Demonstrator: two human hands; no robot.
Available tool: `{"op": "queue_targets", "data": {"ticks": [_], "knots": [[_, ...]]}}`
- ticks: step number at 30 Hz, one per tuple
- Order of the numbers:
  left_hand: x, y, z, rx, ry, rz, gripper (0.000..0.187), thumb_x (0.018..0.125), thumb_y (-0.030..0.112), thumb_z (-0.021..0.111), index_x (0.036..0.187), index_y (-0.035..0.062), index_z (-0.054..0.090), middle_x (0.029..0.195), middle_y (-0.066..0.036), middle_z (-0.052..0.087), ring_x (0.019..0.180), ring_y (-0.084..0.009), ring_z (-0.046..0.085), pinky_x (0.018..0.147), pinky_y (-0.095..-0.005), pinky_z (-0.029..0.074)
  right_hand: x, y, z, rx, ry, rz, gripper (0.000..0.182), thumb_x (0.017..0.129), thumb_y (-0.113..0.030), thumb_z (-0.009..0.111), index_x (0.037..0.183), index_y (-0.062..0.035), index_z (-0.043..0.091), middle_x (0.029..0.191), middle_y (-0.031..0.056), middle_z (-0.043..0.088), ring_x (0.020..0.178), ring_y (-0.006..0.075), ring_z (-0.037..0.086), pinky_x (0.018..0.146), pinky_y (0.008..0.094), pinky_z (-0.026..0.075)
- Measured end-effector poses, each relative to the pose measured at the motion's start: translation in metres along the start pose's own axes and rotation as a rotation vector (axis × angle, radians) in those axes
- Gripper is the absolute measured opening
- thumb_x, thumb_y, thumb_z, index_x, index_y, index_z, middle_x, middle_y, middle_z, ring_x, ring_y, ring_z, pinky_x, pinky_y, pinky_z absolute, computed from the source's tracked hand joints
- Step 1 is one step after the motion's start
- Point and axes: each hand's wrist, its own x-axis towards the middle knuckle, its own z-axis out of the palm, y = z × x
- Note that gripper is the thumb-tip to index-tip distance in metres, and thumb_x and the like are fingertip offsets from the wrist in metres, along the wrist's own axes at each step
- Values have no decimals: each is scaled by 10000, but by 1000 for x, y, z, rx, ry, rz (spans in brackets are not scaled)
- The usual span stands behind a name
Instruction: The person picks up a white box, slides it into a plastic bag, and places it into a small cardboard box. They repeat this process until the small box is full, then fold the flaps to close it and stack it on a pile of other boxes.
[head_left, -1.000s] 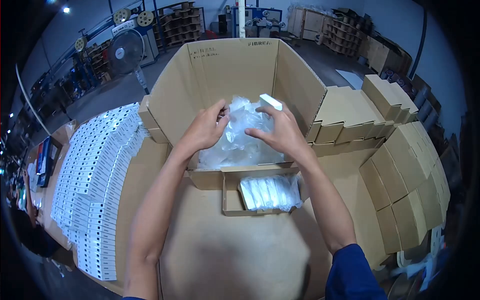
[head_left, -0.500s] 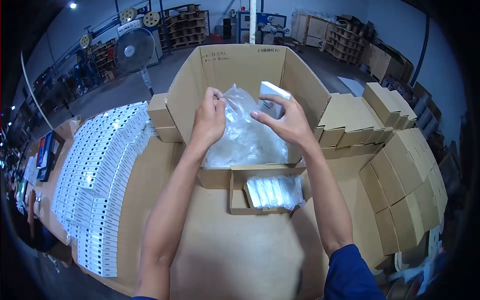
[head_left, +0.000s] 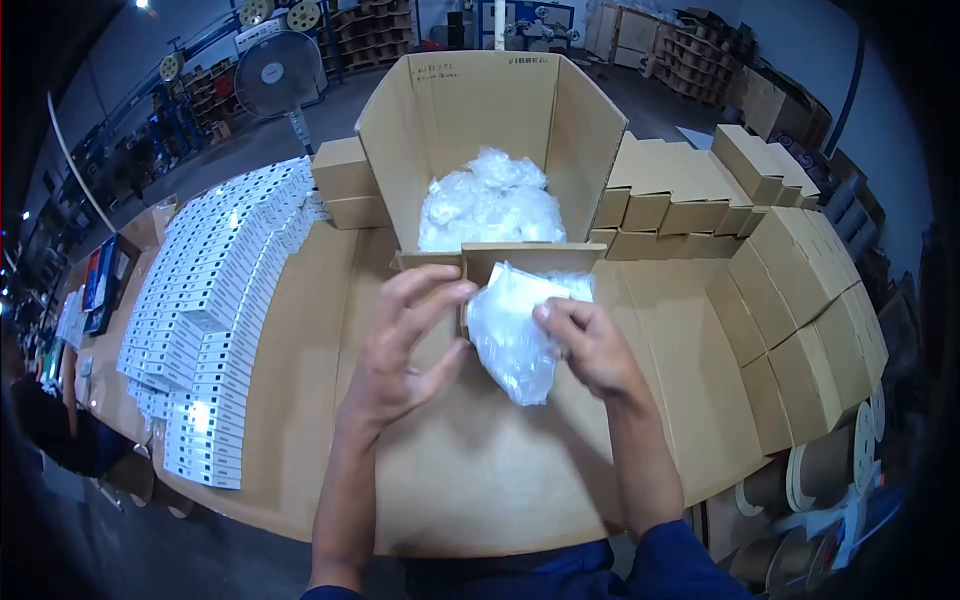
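Observation:
Between thumb and fingers, my right hand (head_left: 590, 345) pinches a clear bubble bag (head_left: 515, 345) over the table. A white box (head_left: 510, 285) shows at the bag's upper end, partly covered by the plastic. My left hand (head_left: 405, 345) is beside the bag, fingers spread and slightly curled, holding nothing. Behind the bag stands a small brown carton (head_left: 535, 255), mostly hidden, with wrapped pieces (head_left: 578, 285) showing at its right side.
A large open carton (head_left: 485, 100) full of clear bags (head_left: 490, 205) stands at the back. Stacked white boxes (head_left: 220, 290) line the left. Brown cartons (head_left: 800, 310) are piled on the right. A fan (head_left: 280, 75) stands behind the table.
Both hands have come back from the large carton, bringing the bag and white box towards me. My left hand has let go of the bag; my right hand now grips it. The view has tilted down.

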Motion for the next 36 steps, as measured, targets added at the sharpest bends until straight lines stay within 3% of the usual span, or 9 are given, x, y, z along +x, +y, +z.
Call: {"op": "queue_targets", "data": {"ticks": [6, 10, 14, 19, 23, 26, 30, 34, 36], "knots": [[-36, 20, 10, -534, -221, -179, 201, 844, -36, 758, 925, 21, 583, 1104, -158, 727, 1109, -280, 667, 982, -416, 524, -62, 61, 26, 260, -218, 300, 372, 1093, -338, 549, 1119, 6, 687, 970, 104, 747, 811, 194, 748, 657, 324, 602], [-83, 43, 44, -825, 190, -770, 186, 1007, 58, 687, 916, 52, 525, 866, -59, 689, 825, -90, 634, 762, -266, 520, -85, 95, 42, 312, -88, 365, 455, 1139, -377, 410, 1185, -4, 666, 883, 41, 702, 729, 139, 686, 695, 307, 586], [-111, 41, 64, -724, 350, -732, 176, 1008, 48, 684, 928, 46, 528, 849, -19, 652, 719, -38, 561, 646, -211, 466, -98, 96, 37, 9, 83, 65, 574, 1120, -507, 388, 1213, -19, 675, 953, 34, 631, 863, 105, 632, 803, 276, 538], [-123, 57, 69, -691, 187, -851, 211, 1032, 81, 646, 858, 45, 534, 776, 12, 613, 691, -28, 561, 597, -187, 436, -91, 79, 52, -244, 145, -103, 248, 1024, -246, 679, 957, -12, 731, 929, 20, 588, 754, 62, 480, 643, 250, 379], [-161, 38, 48, -1416, 280, -945, 175, 1042, 72, 573, 872, 33, 564, 780, -45, 635, 616, -63, 559, 553, -197, 438, -85, 85, 49, 366, 306, 90, 195, 1028, -148, 625, 1033, 26, 714, 966, 81, 691, 804, 107, 632, 733, 264, 506], [-154, 45, 45, -821, 384, -827, 139, 1020, 36, 579, 881, 31, 590, 911, -88, 657, 703, -71, 580, 604, -224, 486, -88, 78, 45, 703, 278, 203, 237, 1034, -130, 582, 1134, 64, 672, 1052, 133, 721, 910, 181, 709, 833, 328, 578], [-119, 53, 29, 259, 55, -69, 296, 749, 4, 749, 1030, 83, 697, 1287, -94, 649, 994, -249, 653, 895, -383, 511, -94, 98, 58, 797, 293, 332, 282, 1039, -130, 568, 1209, 86, 636, 1091, 158, 714, 938, 215, 720, 856, 360, 592], [-130, 50, 34, 59, -52, -179, 436, 645, 97, 796, 1080, 131, 789, 1047, -50, 764, 1020, -280, 691, 990, -409, 470, -101, 101, 61, 575, 127, 316, 352, 1095, -249, 537, 1295, 23, 638, 1105, 119, 677, 1052, 172, 667, 862, 338, 577], [-136, 50, 42, -76, 75, -533, 235, 795, 112, 796, 1025, 64, 797, 844, -71, 754, 848, -213, 711, 836, -372, 518, -106, 103, 58, 463, 147, 167, 469, 1099, -382, 529, 1352, 0, 628, 1220, 97, 599, 1070, 163, 632, 871, 317, 562]]}}
